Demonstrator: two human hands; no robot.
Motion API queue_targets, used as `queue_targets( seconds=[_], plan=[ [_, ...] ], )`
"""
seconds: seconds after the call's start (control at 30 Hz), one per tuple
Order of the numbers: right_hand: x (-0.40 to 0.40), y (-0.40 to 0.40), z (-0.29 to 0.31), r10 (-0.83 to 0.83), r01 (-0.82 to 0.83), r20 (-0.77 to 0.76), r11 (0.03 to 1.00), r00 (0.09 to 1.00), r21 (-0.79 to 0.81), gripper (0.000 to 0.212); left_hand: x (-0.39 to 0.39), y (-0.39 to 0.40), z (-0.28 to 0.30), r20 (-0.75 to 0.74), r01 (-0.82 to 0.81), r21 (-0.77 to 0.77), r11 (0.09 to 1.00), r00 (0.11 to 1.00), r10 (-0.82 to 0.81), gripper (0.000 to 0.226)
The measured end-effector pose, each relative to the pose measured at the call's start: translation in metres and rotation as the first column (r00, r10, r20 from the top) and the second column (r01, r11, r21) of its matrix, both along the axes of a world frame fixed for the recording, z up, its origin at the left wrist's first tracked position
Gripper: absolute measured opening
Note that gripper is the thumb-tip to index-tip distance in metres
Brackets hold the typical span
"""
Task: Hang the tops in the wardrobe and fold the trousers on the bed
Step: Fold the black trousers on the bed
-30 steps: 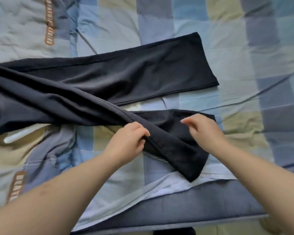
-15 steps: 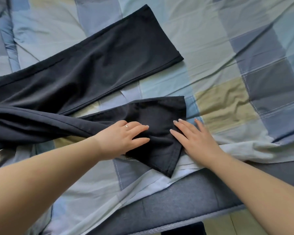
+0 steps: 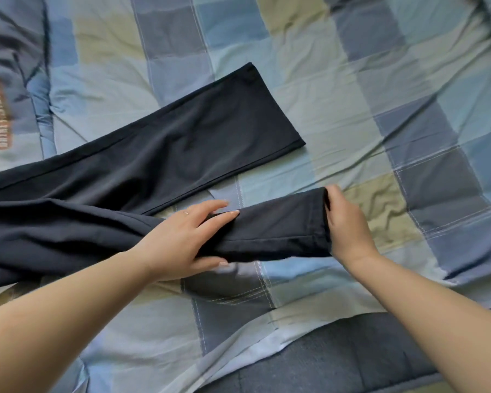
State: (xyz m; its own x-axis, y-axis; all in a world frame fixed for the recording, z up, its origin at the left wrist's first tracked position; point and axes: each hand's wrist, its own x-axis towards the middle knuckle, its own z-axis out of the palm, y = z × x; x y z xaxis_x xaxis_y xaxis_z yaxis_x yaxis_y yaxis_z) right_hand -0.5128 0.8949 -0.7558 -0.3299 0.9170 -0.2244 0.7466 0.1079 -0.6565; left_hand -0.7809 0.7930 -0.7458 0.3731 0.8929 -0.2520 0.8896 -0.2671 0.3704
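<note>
Nearest to me, the dark grey mattress edge (image 3: 352, 353) shows below the checked bedsheet (image 3: 380, 89). Just beyond it my two hands work the near leg (image 3: 278, 231) of the black trousers (image 3: 97, 211). Half a second ago both palms lay flat on a skewed, pointed hem; now that leg runs straight and narrow, raised slightly off the sheet to judge by the shadow beneath it. My left hand (image 3: 182, 242) has its grip wrapped around the leg, thumb under and fingers (image 3: 224, 215) over the top. My right hand (image 3: 345, 225) is pinched shut on the hem at the leg's end, pulling it taut. I read this as the leg straightened and ready to be laid onto its twin, so the fold itself has not yet begun.

Beyond the near leg, the far leg (image 3: 210, 137) lies flat on the sheet, angled away, its hem well apart from the one I hold; the two meet only towards the left, where the cloth bunches in loose ridges. That bunching will need smoothing, and the legs must be brought parallel. Farther left of the trousers, a quilt or pillow with a brown printed strip (image 3: 2, 120) sits at the frame's edge, clear of the work. No tops or wardrobe are in view.
</note>
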Motion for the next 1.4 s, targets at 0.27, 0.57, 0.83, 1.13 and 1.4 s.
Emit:
queue_targets(
  seconds=[0.27,0.57,0.83,1.13,1.4],
  plan=[
    [-0.047,0.096,0.03,-0.118,0.122,-0.046,0.988,0.992,0.097,0.024,-0.05,0.101,0.038,0.24,-0.608,0.214,0.764,0.791,0.562,0.024],
    [-0.113,0.204,-0.009,-0.284,0.285,0.03,0.957,0.958,-0.052,0.04,-0.079,0.228,0.018,0.067,-0.822,0.253,0.51,0.541,0.839,0.051],
    [-0.086,0.165,-0.076,-0.343,0.337,-0.005,0.926,0.939,-0.171,0.047,-0.044,0.151,-0.09,-0.252,-0.745,-0.005,0.667,0.646,0.72,0.09],
    [-0.079,0.181,-0.095,-0.289,0.255,-0.066,0.915,0.955,-0.312,0.026,-0.06,0.164,-0.111,-0.124,-0.808,0.063,0.586,0.577,0.808,0.068],
    [-0.076,0.193,-0.106,-0.289,0.234,-0.064,0.869,0.955,-0.436,0.025,-0.118,0.215,-0.086,0.071,-0.895,0.088,0.437,0.443,0.894,0.025]
  ],
)
